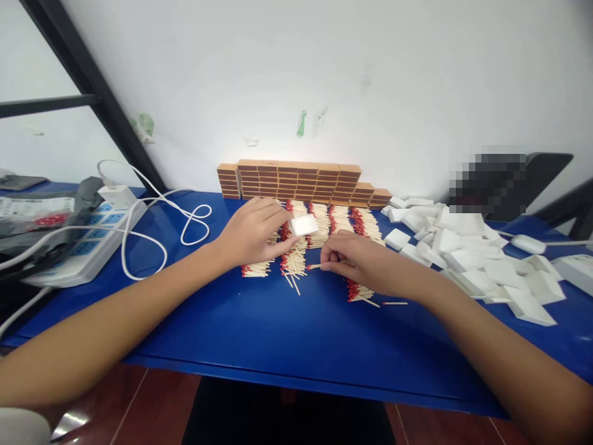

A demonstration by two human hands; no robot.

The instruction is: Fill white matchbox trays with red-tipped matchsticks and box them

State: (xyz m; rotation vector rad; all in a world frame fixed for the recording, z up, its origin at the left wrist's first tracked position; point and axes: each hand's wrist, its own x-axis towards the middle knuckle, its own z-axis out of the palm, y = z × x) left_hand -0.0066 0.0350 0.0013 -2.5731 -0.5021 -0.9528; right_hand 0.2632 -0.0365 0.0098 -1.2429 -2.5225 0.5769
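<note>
My left hand (pixel 259 230) grips a small white tray (pixel 304 225) by its left end, above the rows of matches. Close by on the right, my right hand (pixel 345 256) pinches a few matches (pixel 315 266) whose red heads point left. Rows of red-headed matches (pixel 365 224) lie on the blue table (pixel 259 334), between and behind my hands. One loose match (pixel 395 303) lies to the right of the rows. Parts of the rows are hidden under my hands.
Stacked matchboxes (pixel 296 179) line the wall behind the matches. White trays (pixel 472 259) are heaped at the right, beside a white cable and a dark device (pixel 546 179). At the left are a power strip (pixel 99 238), a white cable (pixel 185 216) and plastic bags (pixel 41 216).
</note>
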